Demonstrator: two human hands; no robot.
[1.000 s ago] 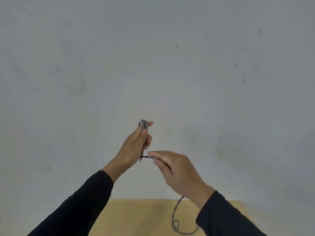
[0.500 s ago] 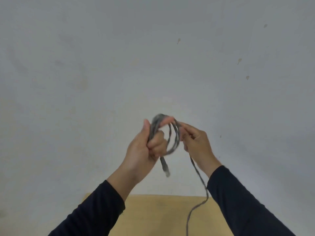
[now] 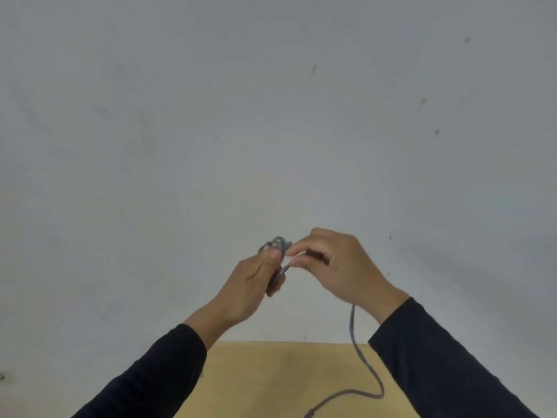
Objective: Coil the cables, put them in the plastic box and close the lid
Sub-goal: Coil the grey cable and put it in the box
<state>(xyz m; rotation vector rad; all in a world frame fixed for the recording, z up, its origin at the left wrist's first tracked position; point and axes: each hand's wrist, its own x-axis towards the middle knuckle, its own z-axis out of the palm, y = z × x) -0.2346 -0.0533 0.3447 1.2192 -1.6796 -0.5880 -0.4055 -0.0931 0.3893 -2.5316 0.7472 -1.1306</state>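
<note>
Grey wall behind, bench (image 3: 271,375) below. Left hand (image 3: 253,285) grip pinches cable (image 3: 352,327) coil w/ thumb; right hand (image 3: 337,267) grip pinches strand beside it. Risk: loops spring loose if thumb eases; slack tail under grip may snag.

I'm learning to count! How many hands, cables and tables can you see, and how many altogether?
Hands: 2, the left hand and the right hand
Cables: 1, the grey cable
Tables: 1, the wooden table
Total: 4
</note>
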